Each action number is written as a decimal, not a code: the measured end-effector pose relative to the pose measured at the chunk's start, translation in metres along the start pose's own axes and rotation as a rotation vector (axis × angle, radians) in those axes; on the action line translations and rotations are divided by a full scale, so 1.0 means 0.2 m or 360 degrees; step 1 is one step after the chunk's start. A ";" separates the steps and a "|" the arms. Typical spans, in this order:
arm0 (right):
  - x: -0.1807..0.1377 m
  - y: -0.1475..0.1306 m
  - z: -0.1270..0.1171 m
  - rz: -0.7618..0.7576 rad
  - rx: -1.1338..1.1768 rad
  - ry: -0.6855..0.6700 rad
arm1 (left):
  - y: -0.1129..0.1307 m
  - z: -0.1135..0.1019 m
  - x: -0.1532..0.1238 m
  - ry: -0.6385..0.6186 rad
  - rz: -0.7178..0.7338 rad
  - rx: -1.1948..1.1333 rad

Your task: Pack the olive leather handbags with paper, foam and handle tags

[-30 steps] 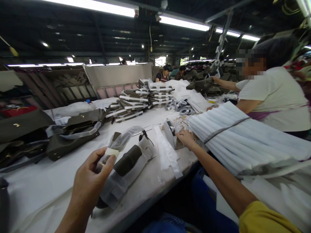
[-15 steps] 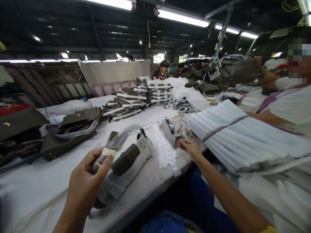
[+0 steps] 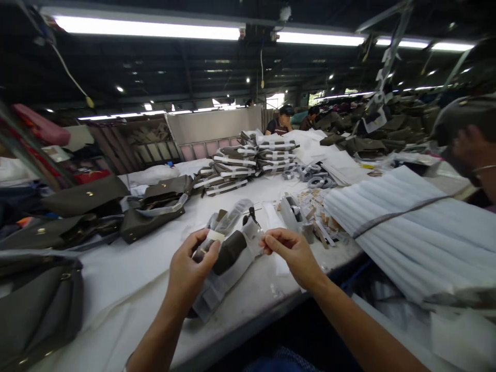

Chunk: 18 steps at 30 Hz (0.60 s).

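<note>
My left hand [image 3: 189, 266] is closed on a dark olive bag strap [image 3: 201, 251], its thumb pressing a cream paper piece [image 3: 215, 236] around it. Translucent wrapping [image 3: 234, 214] covers part of the strap, which arches up beyond my fingers. Beneath and beside it, a dark olive rolled part [image 3: 231, 252] lies on pale wrapping sheet on the table. My right hand [image 3: 292, 253] is pinched just right of this bundle, with what looks like a small piece of clear tape at the fingertips. A grey tape dispenser [image 3: 290, 212] stands behind it, beside white strips [image 3: 273, 214].
Stacked wrapped straps [image 3: 236, 165] and tape rolls [image 3: 315, 178] lie farther back. Olive bags [image 3: 153, 214] are on the left. Right of the dispenser are paper scraps [image 3: 315, 206] and a tied bundle of white foam sheets [image 3: 395, 206]. A co-worker's hand [image 3: 470, 147] shows far right.
My right hand has moved left from the tape dispenser to the wrapped strap bundle. My left hand keeps its hold on the strap. The view has turned left.
</note>
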State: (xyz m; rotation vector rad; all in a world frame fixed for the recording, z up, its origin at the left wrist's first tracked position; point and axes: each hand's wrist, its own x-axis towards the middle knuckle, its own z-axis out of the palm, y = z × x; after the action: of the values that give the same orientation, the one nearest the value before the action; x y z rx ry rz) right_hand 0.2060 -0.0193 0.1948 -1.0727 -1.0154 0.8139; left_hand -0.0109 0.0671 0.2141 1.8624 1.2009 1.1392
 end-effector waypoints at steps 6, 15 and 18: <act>0.05 -0.03 0.33 -0.0001 0.0033 -0.0213 | 0.01 0.02 -0.02 -0.0030 0.0147 -0.0010; 0.09 0.00 0.34 -0.0017 -0.0371 -0.0120 | -0.04 0.02 -0.04 0.0091 0.0293 0.0124; 0.10 0.03 0.31 0.0062 -0.0417 -0.0144 | -0.03 0.01 -0.05 0.0064 0.0244 0.0084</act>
State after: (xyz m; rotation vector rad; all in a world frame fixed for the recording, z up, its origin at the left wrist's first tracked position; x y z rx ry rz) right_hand 0.1536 0.0188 0.2032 -1.2910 -1.2049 0.7810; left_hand -0.0128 0.0603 0.2056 2.0093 1.1359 1.2434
